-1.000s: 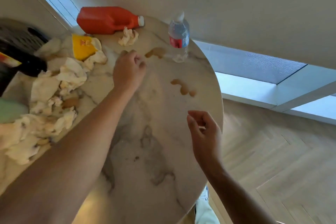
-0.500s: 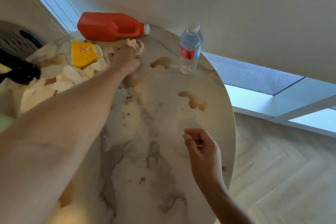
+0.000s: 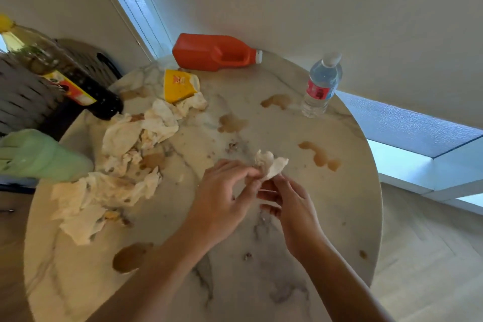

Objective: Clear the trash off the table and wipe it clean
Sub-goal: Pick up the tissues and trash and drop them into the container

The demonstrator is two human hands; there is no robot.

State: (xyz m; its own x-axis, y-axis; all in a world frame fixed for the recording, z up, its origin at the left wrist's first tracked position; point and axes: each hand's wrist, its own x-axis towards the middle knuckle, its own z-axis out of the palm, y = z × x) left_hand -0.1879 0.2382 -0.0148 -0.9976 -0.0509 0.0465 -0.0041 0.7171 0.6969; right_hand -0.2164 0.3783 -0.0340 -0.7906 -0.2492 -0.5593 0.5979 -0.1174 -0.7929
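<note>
Over the middle of the round marble table [image 3: 326, 230], my left hand [image 3: 222, 198] and my right hand [image 3: 285, 204] meet and both pinch a small crumpled tissue [image 3: 270, 166], held just above the tabletop. A heap of stained, crumpled tissues [image 3: 125, 165] covers the table's left side, with a yellow wrapper [image 3: 179, 85] at its far end. Brown liquid spills [image 3: 320, 155] and small crumbs dot the marble.
An orange jug [image 3: 214, 52] lies on its side at the table's far edge. A clear water bottle [image 3: 321, 86] stands at the far right. A dark sauce bottle [image 3: 65, 78] and a green bottle [image 3: 39, 157] lie at the left, beside a dark woven basket [image 3: 21, 94].
My left hand took the small tissue from beside the orange jug and drew it back to the table's middle. My right hand rose to meet it and now pinches the tissue too.
</note>
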